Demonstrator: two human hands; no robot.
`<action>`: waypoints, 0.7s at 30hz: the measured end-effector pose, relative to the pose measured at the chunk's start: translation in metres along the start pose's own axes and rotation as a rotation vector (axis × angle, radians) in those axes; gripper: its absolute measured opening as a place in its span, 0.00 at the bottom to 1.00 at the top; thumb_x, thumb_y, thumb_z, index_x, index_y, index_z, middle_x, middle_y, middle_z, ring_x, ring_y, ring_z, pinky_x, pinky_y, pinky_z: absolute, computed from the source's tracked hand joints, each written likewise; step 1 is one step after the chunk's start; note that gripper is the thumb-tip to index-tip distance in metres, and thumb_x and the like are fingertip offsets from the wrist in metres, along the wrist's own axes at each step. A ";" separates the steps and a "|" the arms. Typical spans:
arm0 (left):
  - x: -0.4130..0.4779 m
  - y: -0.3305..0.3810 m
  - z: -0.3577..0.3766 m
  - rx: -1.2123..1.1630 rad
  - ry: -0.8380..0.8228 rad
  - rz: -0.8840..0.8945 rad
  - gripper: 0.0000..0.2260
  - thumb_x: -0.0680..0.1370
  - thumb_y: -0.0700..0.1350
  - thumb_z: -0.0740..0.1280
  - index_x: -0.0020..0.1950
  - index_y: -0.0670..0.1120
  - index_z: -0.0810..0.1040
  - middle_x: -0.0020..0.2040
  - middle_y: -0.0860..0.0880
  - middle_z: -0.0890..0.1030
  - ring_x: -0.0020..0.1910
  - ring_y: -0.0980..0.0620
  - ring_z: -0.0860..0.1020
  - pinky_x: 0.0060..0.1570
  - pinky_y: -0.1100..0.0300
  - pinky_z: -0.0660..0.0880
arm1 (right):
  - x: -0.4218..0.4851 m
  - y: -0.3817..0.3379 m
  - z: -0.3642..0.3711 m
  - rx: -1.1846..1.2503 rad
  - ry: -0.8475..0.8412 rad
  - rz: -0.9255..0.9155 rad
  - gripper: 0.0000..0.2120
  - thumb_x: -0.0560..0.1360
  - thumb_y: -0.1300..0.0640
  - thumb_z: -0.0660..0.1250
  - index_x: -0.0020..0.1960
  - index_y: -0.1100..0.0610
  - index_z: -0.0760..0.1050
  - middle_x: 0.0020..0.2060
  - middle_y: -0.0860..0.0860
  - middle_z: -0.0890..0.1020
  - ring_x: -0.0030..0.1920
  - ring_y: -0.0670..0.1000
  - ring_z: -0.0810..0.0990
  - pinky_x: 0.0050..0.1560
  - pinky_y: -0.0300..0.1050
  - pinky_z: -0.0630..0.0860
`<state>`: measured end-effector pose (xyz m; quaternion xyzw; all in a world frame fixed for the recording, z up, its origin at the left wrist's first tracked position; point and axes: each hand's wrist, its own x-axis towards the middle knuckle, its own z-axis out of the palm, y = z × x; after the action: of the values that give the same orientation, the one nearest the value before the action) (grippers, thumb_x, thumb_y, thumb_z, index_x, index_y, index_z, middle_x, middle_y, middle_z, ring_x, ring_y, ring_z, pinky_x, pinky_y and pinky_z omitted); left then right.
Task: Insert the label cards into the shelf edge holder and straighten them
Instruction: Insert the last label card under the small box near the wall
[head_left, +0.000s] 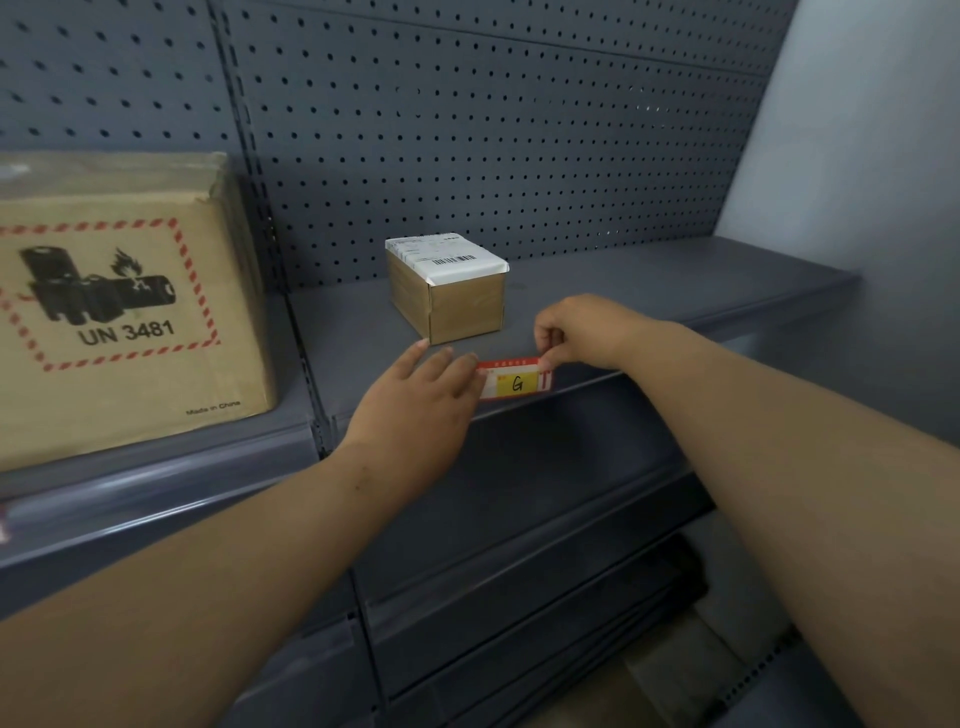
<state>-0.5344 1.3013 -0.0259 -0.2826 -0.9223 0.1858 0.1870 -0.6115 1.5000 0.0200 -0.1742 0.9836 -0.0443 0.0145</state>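
Cannot see the card's (514, 380) left end, covered by the left hand's (415, 405) straight, flat fingertips; cannot read its small print, only a handwritten G. Pinched at the top right corner by the right hand (576, 332). Lies lengthwise along the holder (587, 382) at the shelf front, face outward. Cannot tell whether seated in it

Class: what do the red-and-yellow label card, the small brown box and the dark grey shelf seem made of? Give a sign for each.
Red-and-yellow label card: probably thin printed card or paper; flat, crisp edges. Small brown box: cardboard; matte, folded seams. Dark grey shelf: likely painted metal; smooth, faint sheen, thin formed edge.
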 end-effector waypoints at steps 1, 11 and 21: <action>0.000 0.000 0.001 -0.004 0.001 0.001 0.25 0.80 0.46 0.52 0.75 0.44 0.48 0.75 0.45 0.52 0.73 0.45 0.52 0.71 0.50 0.42 | 0.001 0.000 0.000 -0.005 -0.008 -0.003 0.06 0.72 0.56 0.71 0.43 0.55 0.73 0.42 0.49 0.76 0.44 0.49 0.73 0.36 0.37 0.67; 0.010 0.000 0.007 -0.124 0.039 -0.033 0.27 0.79 0.44 0.58 0.75 0.43 0.50 0.70 0.46 0.63 0.65 0.46 0.66 0.66 0.55 0.60 | 0.005 0.000 -0.007 -0.062 -0.038 -0.044 0.03 0.73 0.55 0.69 0.45 0.54 0.77 0.38 0.45 0.75 0.43 0.47 0.73 0.37 0.39 0.67; 0.018 -0.001 0.008 -0.309 0.062 -0.130 0.27 0.79 0.42 0.59 0.75 0.45 0.51 0.64 0.46 0.67 0.58 0.47 0.70 0.54 0.55 0.70 | 0.005 0.004 -0.008 -0.054 0.001 -0.053 0.05 0.73 0.54 0.69 0.45 0.55 0.80 0.35 0.43 0.75 0.39 0.44 0.73 0.36 0.34 0.67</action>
<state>-0.5526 1.3091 -0.0281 -0.2534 -0.9500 0.0207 0.1812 -0.6183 1.5023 0.0278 -0.2006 0.9795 -0.0182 0.0081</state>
